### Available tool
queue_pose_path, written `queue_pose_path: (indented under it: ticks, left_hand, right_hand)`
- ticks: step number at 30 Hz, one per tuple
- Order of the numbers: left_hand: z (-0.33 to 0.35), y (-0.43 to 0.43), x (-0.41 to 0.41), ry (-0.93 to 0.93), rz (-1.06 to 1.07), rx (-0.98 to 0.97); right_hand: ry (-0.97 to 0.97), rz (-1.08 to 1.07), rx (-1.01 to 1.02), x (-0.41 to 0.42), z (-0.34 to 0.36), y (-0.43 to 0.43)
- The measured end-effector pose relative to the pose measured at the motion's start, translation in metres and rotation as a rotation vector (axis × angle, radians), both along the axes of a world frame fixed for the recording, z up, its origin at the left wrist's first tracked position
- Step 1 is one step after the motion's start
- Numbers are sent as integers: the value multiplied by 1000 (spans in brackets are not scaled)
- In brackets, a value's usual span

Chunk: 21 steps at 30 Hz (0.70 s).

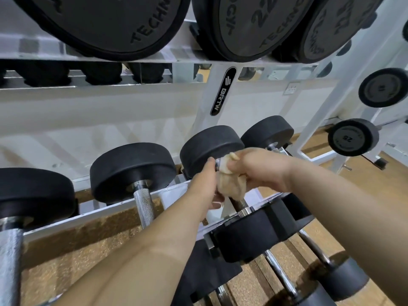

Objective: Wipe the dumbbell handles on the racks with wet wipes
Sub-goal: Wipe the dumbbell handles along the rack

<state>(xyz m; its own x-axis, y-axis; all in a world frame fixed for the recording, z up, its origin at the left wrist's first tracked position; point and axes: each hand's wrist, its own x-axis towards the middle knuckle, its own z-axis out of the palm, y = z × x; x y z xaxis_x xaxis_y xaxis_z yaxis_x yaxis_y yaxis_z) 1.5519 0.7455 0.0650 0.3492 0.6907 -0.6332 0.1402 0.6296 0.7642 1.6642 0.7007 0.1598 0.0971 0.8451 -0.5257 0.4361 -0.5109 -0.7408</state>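
white wall point(88, 120) and brown speckled floor point(88, 241) behind a white rack point(132, 205), and we're on its bottom row. third dumbbell point(212, 149) from the left lies across the two rails, far head up by the wall, near head low toward us. its handle point(242, 205) is mostly wrapped in a beige wipe point(231, 186), with only the chrome collars and a short knurled stretch showing. right hand point(254, 166) comes in from the right, fingers bunched around the wipe and clamping it on the bar. left hand point(205, 184) reaches up from below, thumb tip by the far collar, fingers curled under the handle beside the wipe.

moving outward: just left sits another dumbbell point(132, 168), its bare knurled bar crossing the rail, and a third one point(35, 191) is at the left edge. to the right, one more black head point(267, 131) sits beside the rack's upright point(205, 120), which carries a black label reading brtw. overhead, big black heads point(99, 21) with raised technogym lettering fill the top shelf. low in front, more dumbbells point(344, 281) rest on the floor level. far right, a second white rack point(320, 111) holds round heads, one marked 25 point(353, 136). a wall socket point(291, 88) shows on the wall between the racks.
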Motion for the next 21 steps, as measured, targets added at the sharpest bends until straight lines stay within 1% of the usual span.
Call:
queue_pose_path:
  ticks: [2, 3, 4, 6, 7, 8, 10, 12, 13, 14, 16, 17, 19, 21]
  left_hand:
    - [4, 1, -7, -145, -16, -71]
    - [5, 2, -8, -203, -6, -107]
    - [4, 3, -10, -213, -12, -126]
    - [3, 4, -12, -145, -50, -122]
    - [1, 4, -12, -131, -69, -111]
    - [1, 4, -13, -126, -76, -92]
    - [-2, 3, -14, -87, -78, -51]
    - [-7, 3, -15, 2, -60, -34]
    - [-10, 2, -17, 47, -33, -35]
    - [-14, 3, -19, 88, 10, -48]
    - [-20, 7, -21, 127, 143, -73]
    - [-20, 8, -19, 116, 197, -73]
    - [-15, 6, -10, 16, 245, -78]
    - [-11, 2, 1, -91, 253, -55]
  right_hand:
    - [74, -66, 55, -5, -13, 1]
    - [11, -83, 93, -10, -23, 0]
    - [-101, -102, 136, -13, -32, 0]
    - [-339, -160, 246, -16, -46, 1]
    - [-420, -174, 283, -16, -48, 1]
    - [-462, -166, 285, -16, -49, 0]
    - [-424, -142, 230, -13, -49, -2]
    - [-270, -191, 214, -8, -49, -8]
    - [-188, -246, 240, -4, -49, -10]
    - [-146, -297, 281, -3, -49, -11]
    - [-143, -386, 342, -2, -52, -10]
    - [-126, -442, 343, 0, -56, -6]
    - [-32, -555, 298, 3, -60, 2]
    - [0, -580, 278, 4, -64, 6]
